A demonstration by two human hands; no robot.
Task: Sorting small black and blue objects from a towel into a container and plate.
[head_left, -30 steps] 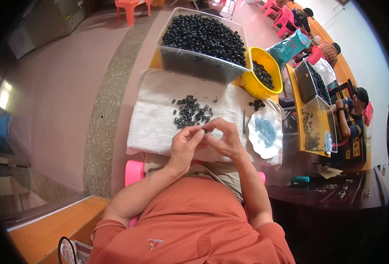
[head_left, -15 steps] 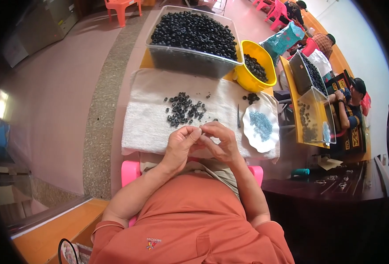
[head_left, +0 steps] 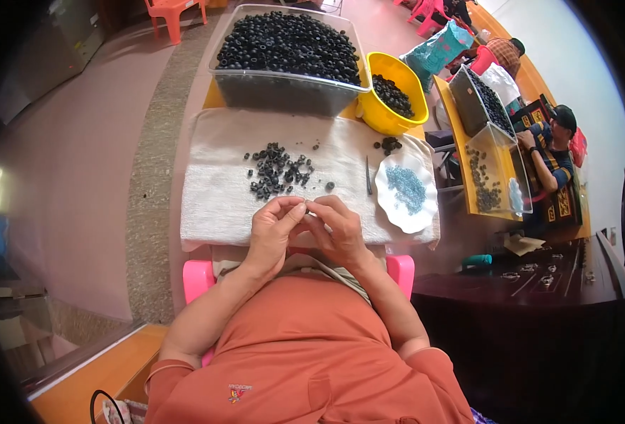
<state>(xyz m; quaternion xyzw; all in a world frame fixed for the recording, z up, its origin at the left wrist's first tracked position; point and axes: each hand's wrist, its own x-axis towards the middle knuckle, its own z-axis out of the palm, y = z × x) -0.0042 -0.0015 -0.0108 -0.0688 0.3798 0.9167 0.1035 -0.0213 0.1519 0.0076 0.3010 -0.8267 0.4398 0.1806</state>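
My left hand [head_left: 273, 227] and my right hand [head_left: 338, 230] meet at the near edge of a white cloth [head_left: 213, 191], fingertips pinched together. A small dark piece shows between them, mostly covered by the fingers, so its kind is unclear. Just beyond lies a loose pile of small black ring-like parts [head_left: 275, 169]. One single black part [head_left: 329, 186] rests apart, near my right fingers. Right of that are a dark, thin tweezer-like tool [head_left: 369, 175] and a white scalloped plate [head_left: 425, 213] bearing small pale-blue pieces [head_left: 405, 189]. A few black parts [head_left: 388, 145] sit above the plate.
A large clear bin [head_left: 277, 92] full of black parts stands at the far side, beside a yellow bowl [head_left: 390, 121] of similar parts. To the right, a co-worker [head_left: 554, 152] sits at another table [head_left: 461, 162] with clear bins. A dark table [head_left: 517, 279] stands at lower right.
The whole view has shifted, so the table things appear slightly further left and up. My hands stay pinched together, and the single black part near my right fingers shows more fully.
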